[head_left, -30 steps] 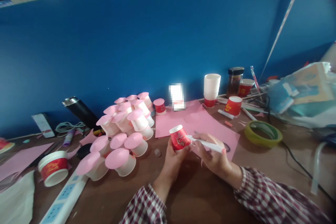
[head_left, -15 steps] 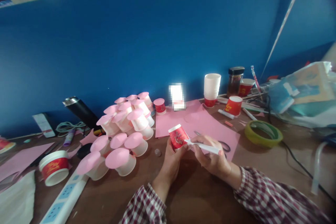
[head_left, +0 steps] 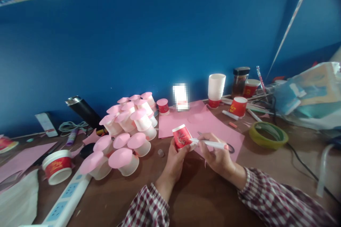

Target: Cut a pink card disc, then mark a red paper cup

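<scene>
My left hand [head_left: 176,161] is closed around a small red paper cup [head_left: 182,136] with a white rim, tilted on its side above the table. In my right hand [head_left: 217,156] is a white marker-like pen [head_left: 213,144], its tip at the cup's right end; whether it touches cannot be made out. Beneath and behind the hands lies pink paper [head_left: 195,117]. A pair of scissors [head_left: 231,148] rests on this paper, partly hidden by my right hand. To the left, several white cups with pink paper discs [head_left: 120,158] on top stand in a cluster.
A white power strip [head_left: 64,198] and a red-banded cup [head_left: 58,166] are at the left, with a black flask [head_left: 84,113] behind. On the right are green tape [head_left: 268,135], stacked white cups [head_left: 216,87], a red cup [head_left: 239,106], a jar [head_left: 240,81] and a plastic bag [head_left: 309,92].
My right hand and the pen have shifted slightly to the right. The cup stays in my left hand, and the view has moved a little.
</scene>
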Available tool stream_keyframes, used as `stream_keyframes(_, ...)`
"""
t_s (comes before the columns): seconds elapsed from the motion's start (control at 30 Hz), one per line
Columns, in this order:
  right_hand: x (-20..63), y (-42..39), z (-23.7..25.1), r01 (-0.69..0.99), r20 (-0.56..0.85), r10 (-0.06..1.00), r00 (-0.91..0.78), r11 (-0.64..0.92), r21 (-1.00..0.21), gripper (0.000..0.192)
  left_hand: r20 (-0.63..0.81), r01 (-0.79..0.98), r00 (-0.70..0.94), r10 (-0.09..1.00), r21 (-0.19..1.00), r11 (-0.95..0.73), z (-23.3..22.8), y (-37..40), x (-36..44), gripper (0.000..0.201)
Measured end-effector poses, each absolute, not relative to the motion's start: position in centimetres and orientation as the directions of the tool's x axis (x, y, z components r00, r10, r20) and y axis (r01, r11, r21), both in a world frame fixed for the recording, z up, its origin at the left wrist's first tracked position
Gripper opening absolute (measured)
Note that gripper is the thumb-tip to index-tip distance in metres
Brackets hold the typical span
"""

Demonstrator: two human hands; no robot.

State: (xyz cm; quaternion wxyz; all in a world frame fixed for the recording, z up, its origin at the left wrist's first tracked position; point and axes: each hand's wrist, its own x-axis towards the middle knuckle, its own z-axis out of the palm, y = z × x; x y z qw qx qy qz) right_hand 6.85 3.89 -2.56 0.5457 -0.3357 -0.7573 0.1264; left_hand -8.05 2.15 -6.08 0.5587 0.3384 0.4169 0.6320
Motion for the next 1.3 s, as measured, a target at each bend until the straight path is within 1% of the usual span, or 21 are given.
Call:
stream_keyframes(0.2, 6.8, 3.9, -2.9, 0.383, 0.729, 0.658, -0.192, 0.734, -0.561, 0.006, -0.008, -0.414, -0.128, 0.992, 0.909, -0.046, -6.0, 2.1, -8.0, 0.042)
stream_keyframes(0.5, 6.8, 4.1, -3.2, 0.394, 0.730, 0.651, -0.211, 0.740, -0.545, 0.006, -0.001, -0.399, -0.130, 0.992, 0.916, -0.051, -6.2, 2.1, -8.0, 0.045)
stream_keyframes(0.7, 6.8, 3.9, -2.8, 0.354, 0.699, 0.682, -0.215, 0.722, -0.595, 0.006, -0.003, -0.381, -0.130, 0.991, 0.923, -0.047, -6.5, 2.2, -8.2, 0.043)
stream_keyframes(1.07, 6.9, 3.8, -1.8, 0.353, 0.702, 0.685, -0.195, 0.716, -0.602, 0.016, 0.021, -0.395, -0.114, 0.993, 0.917, -0.065, -6.4, 2.2, -8.2, 0.041)
stream_keyframes(1.3, 7.0, 3.9, -1.8, 0.359, 0.715, 0.677, -0.177, 0.721, -0.594, 0.013, 0.042, -0.379, -0.086, 0.995, 0.923, -0.072, -6.2, 2.0, -8.1, 0.045)
